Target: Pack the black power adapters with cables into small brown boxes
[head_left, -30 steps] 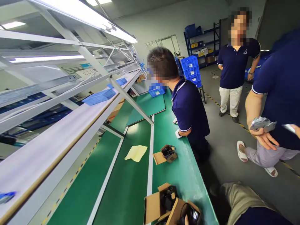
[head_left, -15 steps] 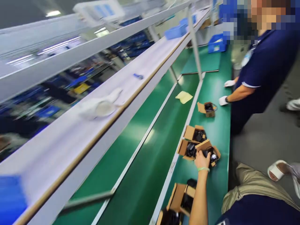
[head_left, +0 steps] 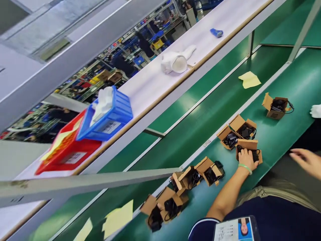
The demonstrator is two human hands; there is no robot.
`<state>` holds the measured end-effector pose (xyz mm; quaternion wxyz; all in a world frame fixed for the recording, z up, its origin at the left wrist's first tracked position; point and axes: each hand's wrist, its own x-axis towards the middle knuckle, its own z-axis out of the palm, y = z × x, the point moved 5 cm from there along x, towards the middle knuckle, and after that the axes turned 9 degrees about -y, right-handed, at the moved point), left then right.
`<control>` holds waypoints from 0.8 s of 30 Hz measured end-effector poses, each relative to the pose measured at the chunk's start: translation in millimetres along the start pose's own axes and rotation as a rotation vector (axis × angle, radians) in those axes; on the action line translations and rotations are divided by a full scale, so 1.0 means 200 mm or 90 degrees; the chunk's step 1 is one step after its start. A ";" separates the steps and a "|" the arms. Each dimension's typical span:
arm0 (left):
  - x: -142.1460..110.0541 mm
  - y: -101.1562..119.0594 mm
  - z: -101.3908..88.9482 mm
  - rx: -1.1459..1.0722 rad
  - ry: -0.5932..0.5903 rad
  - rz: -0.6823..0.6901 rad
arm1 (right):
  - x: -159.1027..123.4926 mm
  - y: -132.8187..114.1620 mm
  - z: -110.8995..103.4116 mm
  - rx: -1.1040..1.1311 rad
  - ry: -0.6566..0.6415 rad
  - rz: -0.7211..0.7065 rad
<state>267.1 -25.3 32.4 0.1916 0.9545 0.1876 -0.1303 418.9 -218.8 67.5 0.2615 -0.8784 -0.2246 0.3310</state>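
My left hand (head_left: 247, 159), with a pale green band at the wrist, lies over a small open cardboard box (head_left: 259, 156). Its fingers bend down onto the box's near side and the black corded contents, which they partly cover. Bare and holding nothing, my right hand (head_left: 307, 162) is off the bench edge at the far right, fingers stretched out. Two more open boxes, one with a black power adapter and cable (head_left: 247, 131), the other with a coiled black cord (head_left: 229, 140), touch or nearly touch the held box.
Several open boxes (head_left: 172, 207) with black adapters stand nearer on the green bench (head_left: 278, 137); another box (head_left: 276, 115) is farther off. A co-worker's white-gloved hand (head_left: 316, 111) shows at right. A blue bin (head_left: 107, 115), red bin (head_left: 72, 154) and tape roll (head_left: 179, 63) occupy the shelf.
My view has swung left and down, bringing in the bins and nearer boxes. My right hand has come into view. My left hand stays at the same box.
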 end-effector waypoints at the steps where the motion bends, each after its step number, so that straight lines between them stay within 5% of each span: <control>1: -0.01 0.00 -0.02 -0.029 0.031 0.011 | 0.04 -0.01 0.09 0.050 -0.080 -0.004; 4: -0.06 -0.06 -0.11 -0.122 0.164 0.011 | 0.15 -0.05 0.40 0.231 -0.323 0.098; 6: -0.14 -0.14 -0.14 -0.167 0.249 -0.070 | 0.20 -0.07 0.56 0.313 -0.411 0.196; 10: -0.39 -0.32 -0.10 -0.200 0.360 -0.330 | 0.28 -0.12 0.67 0.342 -0.486 0.298; 17: -0.76 -0.43 0.12 -0.211 0.344 -0.718 | 0.37 -0.30 0.72 0.188 -0.617 0.241; 24: -0.75 -0.54 0.17 -0.349 0.277 -0.767 | 0.38 -0.53 1.01 0.104 -0.694 0.179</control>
